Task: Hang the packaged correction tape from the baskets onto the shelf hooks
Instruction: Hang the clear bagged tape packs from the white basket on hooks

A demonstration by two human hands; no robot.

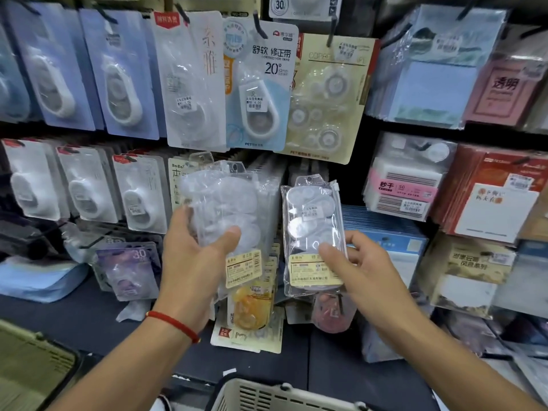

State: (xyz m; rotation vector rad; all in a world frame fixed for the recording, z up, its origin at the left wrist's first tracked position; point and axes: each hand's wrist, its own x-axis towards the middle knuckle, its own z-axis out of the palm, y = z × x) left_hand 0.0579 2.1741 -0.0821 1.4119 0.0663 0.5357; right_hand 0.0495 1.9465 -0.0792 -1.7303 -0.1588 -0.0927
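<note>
Nearest, at the bottom edge, a pale basket with slotted wall; a second basket, olive, at the lower left corner. Above these, two bare forearms reaching up toward the shelf, a red string around the left wrist. Left hand gripping a clear pack of correction tape, thumb across its front and fingers curled behind, the pack upright with its yellow label at the bottom. Right hand pinching a second pack at its lower part, thumb on the front, fingers behind, hang hole at the top, not on any hook. Both packs side by side, slightly apart, in front of the middle row. Just below them, an orange tape pack and a reddish one hanging on the low row. Farther back, a blue card marked 20 on a black hook, beside a cream card. At far right, sticky notes in bags; at far left, rows of white tape dispensers on cards.
</note>
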